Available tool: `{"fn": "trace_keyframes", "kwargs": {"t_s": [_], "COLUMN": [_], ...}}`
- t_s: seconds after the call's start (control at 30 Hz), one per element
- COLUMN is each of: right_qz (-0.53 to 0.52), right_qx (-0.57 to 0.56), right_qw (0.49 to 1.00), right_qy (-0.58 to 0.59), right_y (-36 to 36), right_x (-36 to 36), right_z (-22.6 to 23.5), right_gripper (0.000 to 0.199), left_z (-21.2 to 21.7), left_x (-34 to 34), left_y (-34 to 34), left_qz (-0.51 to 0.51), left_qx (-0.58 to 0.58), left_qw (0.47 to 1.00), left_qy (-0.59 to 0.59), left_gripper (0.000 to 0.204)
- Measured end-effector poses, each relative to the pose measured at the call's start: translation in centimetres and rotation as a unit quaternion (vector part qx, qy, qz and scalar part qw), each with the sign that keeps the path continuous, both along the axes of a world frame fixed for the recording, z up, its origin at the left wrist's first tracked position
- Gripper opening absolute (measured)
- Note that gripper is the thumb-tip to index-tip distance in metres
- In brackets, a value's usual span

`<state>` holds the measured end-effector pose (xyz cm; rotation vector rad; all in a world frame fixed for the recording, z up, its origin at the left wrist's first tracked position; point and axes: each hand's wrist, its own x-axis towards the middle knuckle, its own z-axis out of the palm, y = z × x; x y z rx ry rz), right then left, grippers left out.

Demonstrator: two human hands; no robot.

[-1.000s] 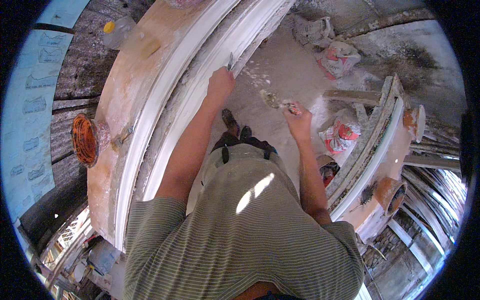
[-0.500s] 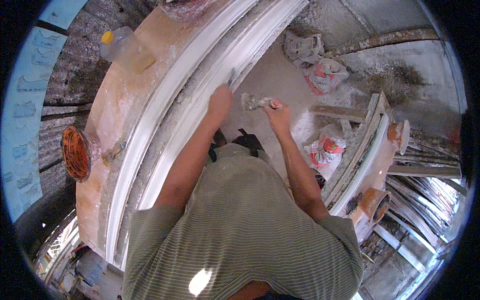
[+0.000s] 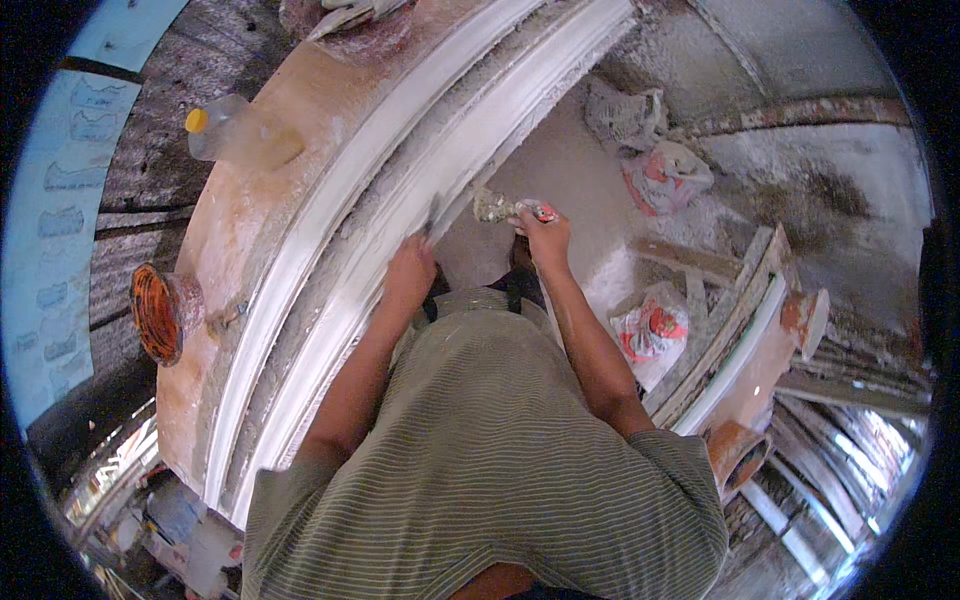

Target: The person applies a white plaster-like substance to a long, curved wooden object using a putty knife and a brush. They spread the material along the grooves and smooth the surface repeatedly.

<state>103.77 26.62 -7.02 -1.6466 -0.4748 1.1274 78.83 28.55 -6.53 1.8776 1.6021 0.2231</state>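
Observation:
My left hand [image 3: 410, 272] is closed low over the white inner moulding [image 3: 372, 262] of a big curved piece. From its fingers juts a small dark flat tool [image 3: 434, 212], like a scraper but blurred, its tip at the moulding's surface. In my right hand [image 3: 546, 238] is a short brush [image 3: 495, 207] with a red-marked handle. The brush's head is crusted with pale grey matter and points left toward the moulding, apart from it. Fingers wrap its handle.
On the curved piece's brown outer side lie a yellow-capped bottle [image 3: 240, 135] and an orange-lined round collar [image 3: 160, 314]. Crumpled bags [image 3: 668, 178] rest on the dusty floor to the right. Another bag [image 3: 650, 328] lies beside a wooden frame [image 3: 730, 325] and a second curved piece [image 3: 745, 360].
My left hand has drawn back along the moulding, toward me and left, with the dark tool. My right hand has shifted slightly left and down, still gripping the brush. The whole view has shifted a little.

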Motion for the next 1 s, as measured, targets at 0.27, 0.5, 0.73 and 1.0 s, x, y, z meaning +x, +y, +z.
{"fn": "trace_keyframes", "kwargs": {"t_s": [0.27,0.5,0.73,1.0], "right_qz": [0.082,0.074,0.122,-0.035], "right_qx": [0.004,-0.003,-0.049,-0.004], "right_qw": [0.997,0.994,0.991,0.997], "right_qy": [0.004,0.078,-0.025,0.074], "right_y": [7.9,7.7,7.9,7.3], "right_x": [6.3,10.0,15.0,18.8], "right_z": [0.1,-1.2,-3.2,-0.8], "right_gripper": [0.009,0.013,0.011,0.013], "left_z": [2.1,3.1,0.1,1.0], "left_x": [11.5,6.1,21.8,8.3], "left_y": [9.5,5.4,19.1,9.9], "left_qz": [-0.009,0.001,-0.082,-0.074], "left_qx": [0.024,-0.037,0.073,-0.013], "left_qw": [1.000,0.998,0.994,0.995], "left_qy": [0.001,0.057,0.029,0.058], "left_gripper": [0.029,0.035,0.034,0.038]}}
